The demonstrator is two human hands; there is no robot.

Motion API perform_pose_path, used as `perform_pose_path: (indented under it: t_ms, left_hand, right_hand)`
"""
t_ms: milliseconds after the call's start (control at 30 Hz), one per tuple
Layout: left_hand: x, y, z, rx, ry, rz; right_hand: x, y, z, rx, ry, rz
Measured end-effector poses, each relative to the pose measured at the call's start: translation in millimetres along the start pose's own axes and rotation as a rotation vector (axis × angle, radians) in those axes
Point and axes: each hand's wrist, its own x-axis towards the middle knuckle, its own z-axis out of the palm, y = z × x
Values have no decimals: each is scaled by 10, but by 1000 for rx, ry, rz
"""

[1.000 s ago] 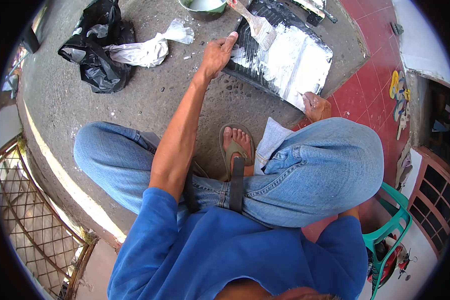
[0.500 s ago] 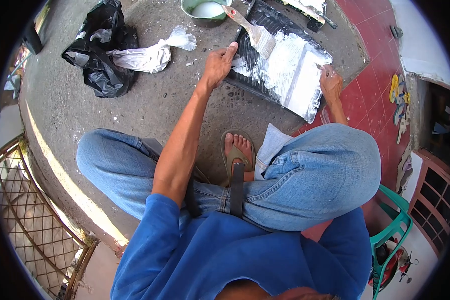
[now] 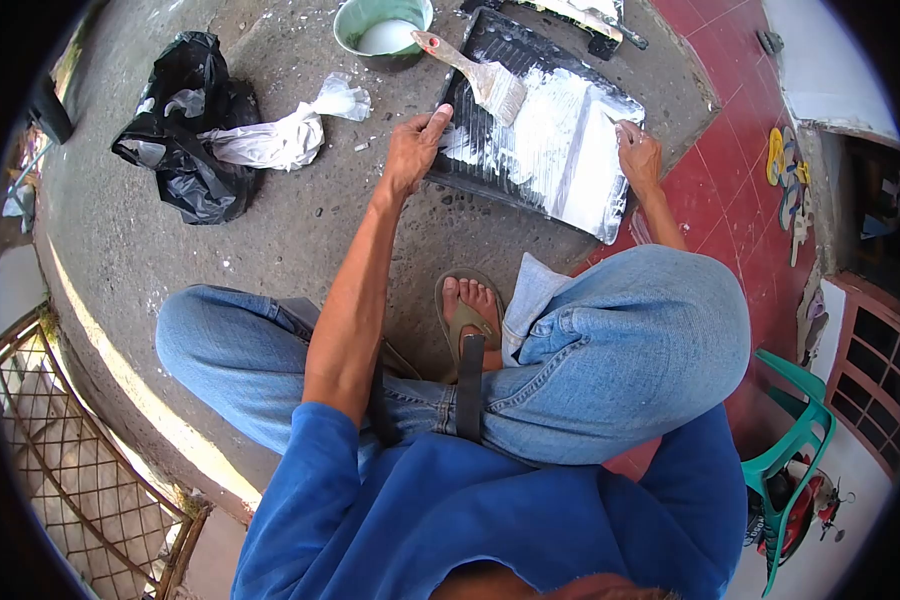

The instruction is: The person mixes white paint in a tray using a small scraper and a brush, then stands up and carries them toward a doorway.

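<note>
A black paint tray, its ribbed bed smeared with white paint, lies tilted across the ground in front of me. My left hand is closed on its left edge, thumb on top. At the opposite edge my right hand is closed with thumb and fingers at the rim; the fingertips are partly hidden. A wide paintbrush with a wooden handle rests across the tray, bristles whitened. Its handle end reaches toward a green bowl of white paint.
A black plastic bag and a white cloth bundle lie at left. Behind the tray sits another paint-smeared item. Sandals rest on red tiles. A green plastic chair stands at right, a metal lattice at lower left.
The view has shifted slightly, so the ground items appear lower and the tray a little further left. Both hands stay at the tray's edges, and the brush still lies on it.
</note>
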Motion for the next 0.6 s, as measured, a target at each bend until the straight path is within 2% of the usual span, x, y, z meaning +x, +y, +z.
perform_pose_path:
  t_ms: [200, 333, 433, 533, 567, 600]
  left_hand:
    - [-29, -42, -22, 4, 3, 9]
    - [-51, -35, -14, 6, 34, 44]
    - [-113, 50, 31, 25, 57, 111]
    - [-60, -20, 23, 48, 23, 156]
    - [-41, -5, 35, 72, 25, 113]
    - [-56, 45, 69, 58, 23, 155]
  right_hand:
    - [-114, -43, -100, -25, 75, -87]
    - [-96, 152, -156, -167, -65, -11]
    - [-382, 61, -213, -125, -115, 18]
    - [-429, 69, -215, -22, 11, -4]
    - [-358, 12, -273, 8, 47, 14]
    - [-269, 71, -222, -51, 48, 50]
